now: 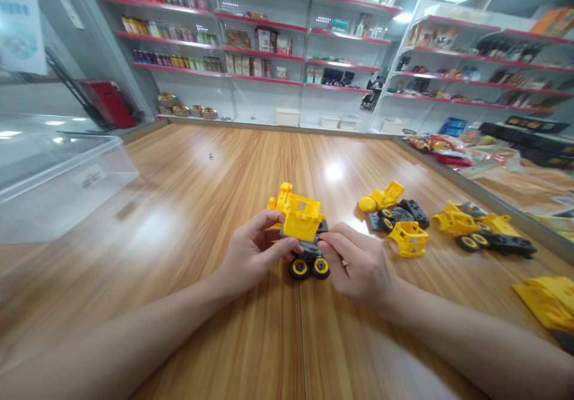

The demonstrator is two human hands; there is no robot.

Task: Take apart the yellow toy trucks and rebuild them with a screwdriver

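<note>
Both hands are at a yellow and dark grey toy construction truck at the middle of the table. My left hand grips its body from the left, thumb in front and fingers behind. Two black wheels with yellow hubs show below the body. My right hand is closed in a pinch at the truck's right side, near the dark chassis. Whatever lies between its fingertips is too small or hidden to make out. A loose yellow toy cab sits to the right of my right hand.
More toy truck parts lie to the right, with another partly built truck beyond them. Yellow pieces are at the right edge. A clear plastic bin stands left. A tiny metallic bit lies far back on the wooden table.
</note>
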